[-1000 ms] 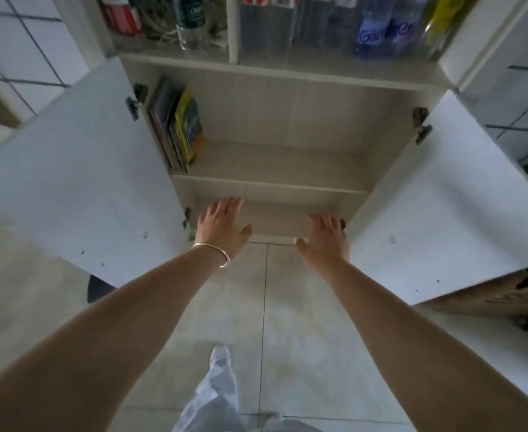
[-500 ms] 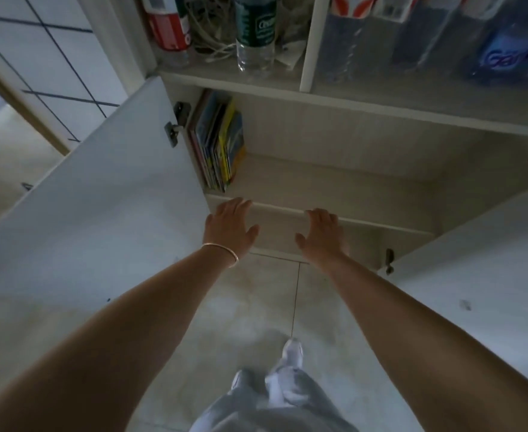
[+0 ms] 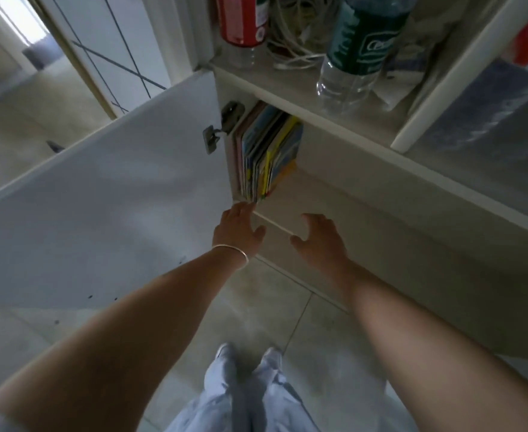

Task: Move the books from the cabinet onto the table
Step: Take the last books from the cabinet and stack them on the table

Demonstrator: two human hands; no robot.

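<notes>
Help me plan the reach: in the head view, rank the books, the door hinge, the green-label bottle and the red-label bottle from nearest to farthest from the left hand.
From the left hand:
1. books, just above the fingertips, upright at the shelf's left end
2. door hinge, upper left of the books
3. green-label bottle, shelf above, right
4. red-label bottle, shelf above, left; close to 3

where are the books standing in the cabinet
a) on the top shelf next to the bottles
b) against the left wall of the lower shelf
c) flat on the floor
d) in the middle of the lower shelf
b: the books stand upright against the left wall of the lower shelf, just inside the hinge of the open left door, with the left hand reaching toward them.
</notes>
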